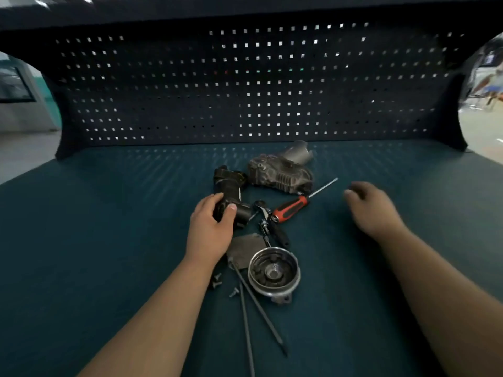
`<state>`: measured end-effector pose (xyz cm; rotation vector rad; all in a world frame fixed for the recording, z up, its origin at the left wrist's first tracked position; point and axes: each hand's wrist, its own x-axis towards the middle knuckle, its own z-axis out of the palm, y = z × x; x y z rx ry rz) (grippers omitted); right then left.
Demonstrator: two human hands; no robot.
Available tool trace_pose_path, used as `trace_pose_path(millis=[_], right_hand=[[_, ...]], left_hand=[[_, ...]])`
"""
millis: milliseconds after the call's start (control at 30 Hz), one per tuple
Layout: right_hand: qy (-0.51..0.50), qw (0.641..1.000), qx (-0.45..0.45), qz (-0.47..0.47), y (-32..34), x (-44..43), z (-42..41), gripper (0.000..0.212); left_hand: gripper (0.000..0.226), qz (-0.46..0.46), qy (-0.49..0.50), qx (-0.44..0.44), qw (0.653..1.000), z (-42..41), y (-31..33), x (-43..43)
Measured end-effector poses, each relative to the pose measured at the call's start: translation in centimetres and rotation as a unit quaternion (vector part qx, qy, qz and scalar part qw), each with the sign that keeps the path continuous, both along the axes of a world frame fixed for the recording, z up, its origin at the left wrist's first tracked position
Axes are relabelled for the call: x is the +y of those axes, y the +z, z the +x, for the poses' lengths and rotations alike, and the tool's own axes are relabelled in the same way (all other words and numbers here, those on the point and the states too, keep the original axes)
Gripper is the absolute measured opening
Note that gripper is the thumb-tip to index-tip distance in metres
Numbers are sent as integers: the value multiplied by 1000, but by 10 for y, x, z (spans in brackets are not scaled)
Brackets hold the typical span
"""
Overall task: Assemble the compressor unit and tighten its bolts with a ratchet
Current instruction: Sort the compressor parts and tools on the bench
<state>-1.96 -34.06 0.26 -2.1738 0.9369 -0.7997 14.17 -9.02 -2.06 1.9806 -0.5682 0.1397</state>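
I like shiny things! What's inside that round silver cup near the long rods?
Inside the round silver cup sit dark blocks around a small shiny hub in the middle. Its wall hides the near inner side.

Single head-worn wide-angle view, looking forward and down across the workbench (95,227) at close range; the pegboard (163,99) closes the scene at 12 o'clock.

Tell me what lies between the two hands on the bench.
In the head view, the ratchet and the red-handled screwdriver lie between the left hand, which grips the black motor part, and the right hand.
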Motion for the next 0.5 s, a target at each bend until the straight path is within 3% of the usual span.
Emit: trace_pose_path(millis=[67, 267, 400, 500], right_hand=[[40, 998, -22, 39, 0, 32, 8, 37], [86, 987, -46, 124, -8, 91, 12, 39], [105, 986, -53, 122, -13, 118, 17, 14], [115, 991, 13, 63, -20, 129, 22, 35]], left_hand=[[42, -15, -5, 13, 1000, -6, 1, 8], [56, 56, -76, -19, 995, -33, -1, 33], [67, 176, -98, -55, 978, -46, -8, 40], [61, 257, -43, -129, 957, -46, -9, 31]])
